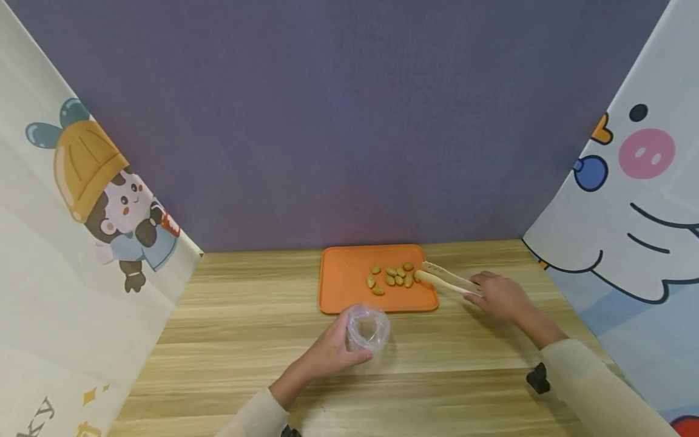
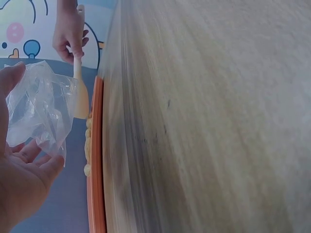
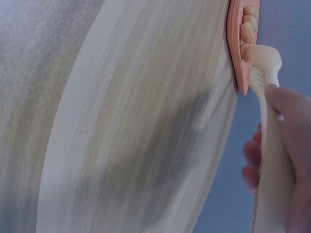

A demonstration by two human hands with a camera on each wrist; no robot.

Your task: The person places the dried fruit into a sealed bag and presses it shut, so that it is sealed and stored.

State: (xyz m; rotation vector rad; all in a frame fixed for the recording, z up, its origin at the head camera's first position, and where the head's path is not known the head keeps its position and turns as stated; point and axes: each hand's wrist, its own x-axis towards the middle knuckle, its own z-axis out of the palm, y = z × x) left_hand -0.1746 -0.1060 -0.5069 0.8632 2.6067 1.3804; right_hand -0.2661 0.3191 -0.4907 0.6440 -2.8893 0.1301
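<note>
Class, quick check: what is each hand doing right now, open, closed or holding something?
Left hand: holding the clear bag.
Right hand: holding the tongs.

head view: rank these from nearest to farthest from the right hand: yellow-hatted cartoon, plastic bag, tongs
1. Tongs: held in the right hand.
2. Plastic bag: to the left, in the left hand.
3. Yellow-hatted cartoon: far left, well past the left hand.
</note>
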